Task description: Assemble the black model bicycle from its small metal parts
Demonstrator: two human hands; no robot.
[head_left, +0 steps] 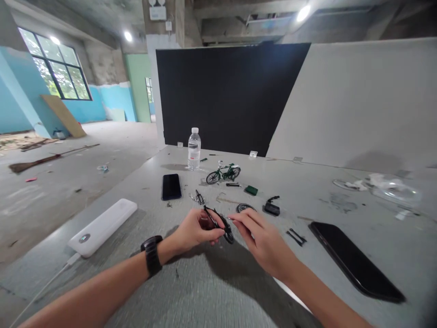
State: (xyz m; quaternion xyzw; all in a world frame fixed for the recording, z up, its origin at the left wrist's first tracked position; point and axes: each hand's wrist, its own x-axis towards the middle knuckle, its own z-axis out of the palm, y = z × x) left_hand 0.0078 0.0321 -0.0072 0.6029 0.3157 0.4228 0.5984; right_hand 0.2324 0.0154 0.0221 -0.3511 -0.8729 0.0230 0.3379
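Can see grey table (164, 291), cut off at bottom of view. With left hand (200, 230), pinching between thumb and fingers; with right hand (261, 234), holding fingertips bunched just beside, cannot tell whether gripping anything tiny. Farther back, can see green model bicycle (225, 173). In left pinch, can make out incomplete black model bicycle (226, 228), partly covered by thumb; cannot tell whether touching table. Behind right hand, can see only upper part of loose wheel (246, 207).

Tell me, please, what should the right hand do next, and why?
Probably ease the right hand closer to the black bicycle part: the left hand grips that part, while the right fingertips are close beside its wheel.
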